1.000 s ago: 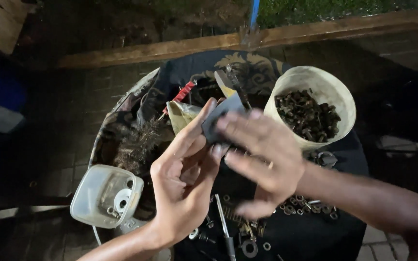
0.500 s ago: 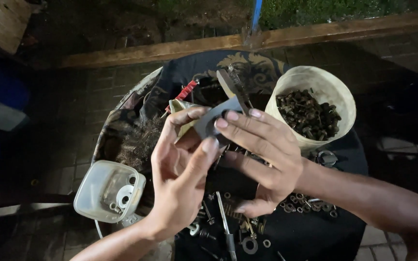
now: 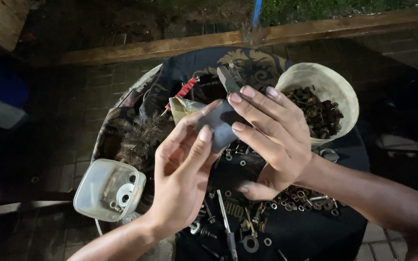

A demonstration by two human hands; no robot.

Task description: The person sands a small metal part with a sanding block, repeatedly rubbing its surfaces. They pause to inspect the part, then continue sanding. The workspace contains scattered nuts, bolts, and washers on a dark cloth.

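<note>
A small flat dark grey piece [image 3: 218,126] is pinched between both my hands above the cloth-covered round table [image 3: 344,227]. My left hand [image 3: 182,181] holds its lower left side with thumb and fingertips. The fingers of my right hand [image 3: 267,140] lie stretched over its right edge. Beneath my hands, loose washers, nuts and screws [image 3: 247,227] are scattered on the black cloth.
A cream bucket [image 3: 332,84] full of rusty hardware stands at the right. A clear plastic container [image 3: 107,191] with a few washers sits at the table's left edge. A red-handled tool [image 3: 182,91] and dark pliers [image 3: 228,79] lie behind my hands. A wooden beam [image 3: 209,41] crosses behind.
Both hands have lowered the grey piece slightly and turned it, and my right fingers have slid further across it. The left hand's fingers have opened a little around it.
</note>
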